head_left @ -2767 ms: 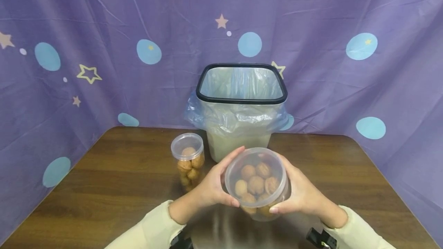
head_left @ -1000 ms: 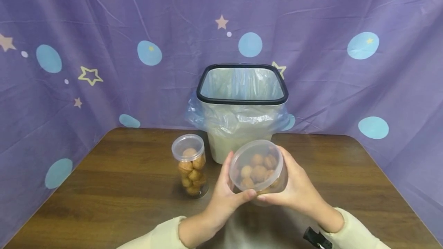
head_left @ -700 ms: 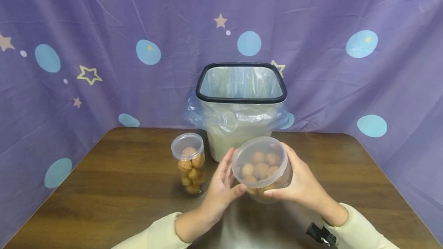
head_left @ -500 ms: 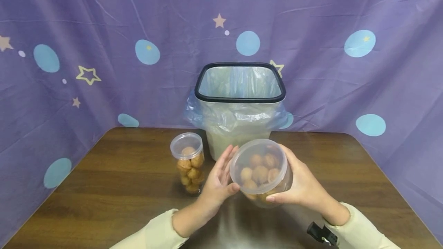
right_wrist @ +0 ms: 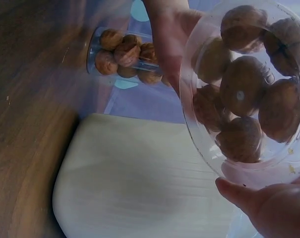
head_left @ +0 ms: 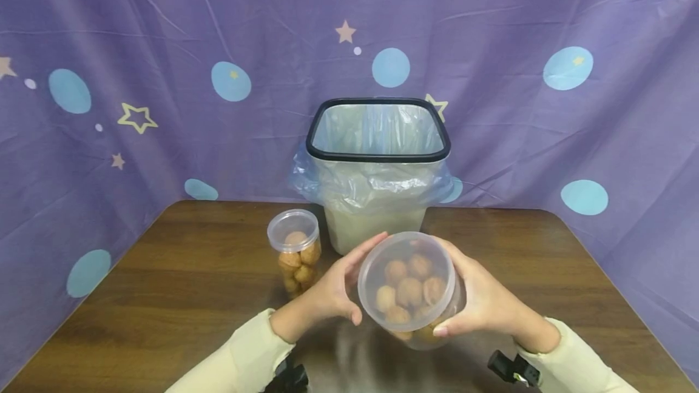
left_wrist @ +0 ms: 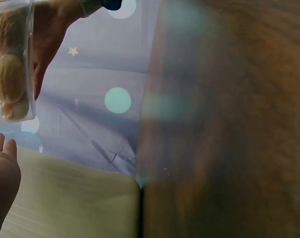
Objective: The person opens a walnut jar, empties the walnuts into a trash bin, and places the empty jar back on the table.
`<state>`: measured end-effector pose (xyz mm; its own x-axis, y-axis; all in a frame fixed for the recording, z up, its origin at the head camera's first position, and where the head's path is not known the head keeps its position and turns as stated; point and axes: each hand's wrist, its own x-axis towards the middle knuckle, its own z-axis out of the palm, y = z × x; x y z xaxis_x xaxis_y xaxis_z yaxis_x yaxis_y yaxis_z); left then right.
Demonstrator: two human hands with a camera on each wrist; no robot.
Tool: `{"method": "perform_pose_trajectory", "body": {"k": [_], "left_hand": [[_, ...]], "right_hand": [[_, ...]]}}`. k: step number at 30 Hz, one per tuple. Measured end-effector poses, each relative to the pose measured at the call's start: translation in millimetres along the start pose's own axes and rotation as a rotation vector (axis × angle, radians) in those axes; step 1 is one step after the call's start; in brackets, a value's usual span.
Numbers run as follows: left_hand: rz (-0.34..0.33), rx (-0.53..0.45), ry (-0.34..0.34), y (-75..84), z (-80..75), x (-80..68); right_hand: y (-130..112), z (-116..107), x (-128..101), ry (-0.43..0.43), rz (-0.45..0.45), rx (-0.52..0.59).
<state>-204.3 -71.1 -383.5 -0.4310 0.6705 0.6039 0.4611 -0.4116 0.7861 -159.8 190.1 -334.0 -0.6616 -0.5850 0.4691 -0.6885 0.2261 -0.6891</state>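
A wide clear jar [head_left: 423, 339] with a frosted lid holds several walnuts [right_wrist: 241, 87]. It is raised above the table and tilted, lid towards me. My right hand [head_left: 483, 302] grips its right side, thumb at the front and fingers behind; in the right wrist view this hand [right_wrist: 269, 203] appears below the jar. Beside the jar's left side is my left hand [head_left: 327, 290], thumb spread away from the fingers. The left wrist view has a gap between this hand [left_wrist: 2, 168] and the jar [left_wrist: 13, 82]. Parts of the left fingers are hidden.
A slimmer lidded jar [head_left: 293, 232] of walnuts stands left of my hands, its lower part covered by the left arm. Behind is a pale bin [head_left: 377, 223] with a black rim and bluish liner. The brown table [head_left: 136, 296] ends at a purple curtain [head_left: 491, 77].
Since one second ago, the left thumb has come away from the jar's rim and the left hand has shifted left. The jar has come lower and nearer to me in the right hand.
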Motion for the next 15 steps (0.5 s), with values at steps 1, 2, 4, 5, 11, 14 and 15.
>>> {"method": "perform_pose_trajectory", "body": {"k": [1, 2, 4, 5, 11, 14, 15], "left_hand": [[-0.001, 0.006, -0.011, 0.3, -0.7, 1.3], [-0.005, 0.007, -0.020, 0.8, -1.4, 2.4], [-0.004, 0.022, -0.039, 2.1, -2.9, 4.9], [-0.003, 0.039, -0.051, 2.9, -3.7, 5.9], [-0.017, 0.087, -0.131, 6.7, -6.6, 10.4], [-0.027, 0.071, -0.144, 7.6, -5.9, 10.2], [-0.026, 0.067, -0.145, 7.8, -5.6, 10.0]], "right_hand": [[0.6, 0.3, 0.3, -0.011, -0.007, 0.006], [0.8, 0.5, 0.5, -0.019, -0.010, 0.006], [1.4, 0.9, 1.1, -0.033, -0.024, 0.004], [1.2, 1.0, 1.2, -0.040, -0.022, 0.003], [0.1, 0.9, 0.4, -0.068, -0.048, 0.019], [0.6, 0.9, 0.5, -0.083, -0.066, 0.033], [1.0, 0.7, 0.8, -0.090, -0.082, 0.040]]}}
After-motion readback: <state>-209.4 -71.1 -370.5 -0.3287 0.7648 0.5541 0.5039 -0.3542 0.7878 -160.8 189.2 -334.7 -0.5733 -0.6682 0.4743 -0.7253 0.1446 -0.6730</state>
